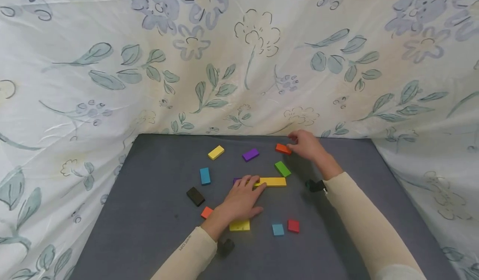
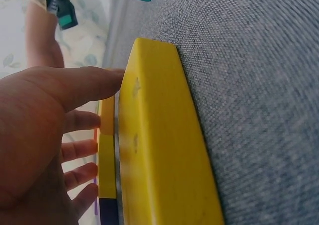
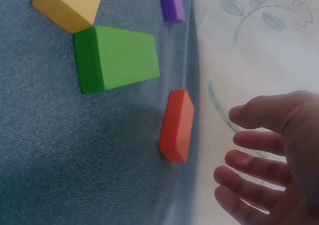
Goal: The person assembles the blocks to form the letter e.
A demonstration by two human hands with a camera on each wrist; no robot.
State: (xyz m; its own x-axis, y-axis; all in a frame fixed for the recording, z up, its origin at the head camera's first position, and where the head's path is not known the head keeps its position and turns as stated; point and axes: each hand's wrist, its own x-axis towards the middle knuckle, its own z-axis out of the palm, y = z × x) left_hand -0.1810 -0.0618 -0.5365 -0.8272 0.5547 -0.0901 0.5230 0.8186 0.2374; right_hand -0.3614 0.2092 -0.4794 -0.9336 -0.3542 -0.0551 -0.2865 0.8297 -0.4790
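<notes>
My left hand (image 1: 239,199) lies over the middle of the table, its extended fingertips at a row of blocks. The row has a long orange-yellow block (image 1: 273,182), a yellow block (image 2: 106,165) and a dark block (image 2: 108,211), partly hidden by the hand. Another yellow block (image 1: 239,226) lies under the wrist, the thumb close beside it in the left wrist view. At the table's back, my right hand (image 1: 308,147) hovers beside an orange-red block (image 3: 177,127), fingers loosely bent and apart from it in the right wrist view. Nothing shows between those fingers.
Green (image 1: 282,169), purple (image 1: 250,154), yellow (image 1: 216,152), blue (image 1: 205,176) and black (image 1: 195,196) blocks lie around the row. An orange block (image 1: 206,212) is near the left wrist; light blue (image 1: 278,229) and red (image 1: 293,226) blocks lie in front. A floral curtain (image 1: 209,84) borders the table.
</notes>
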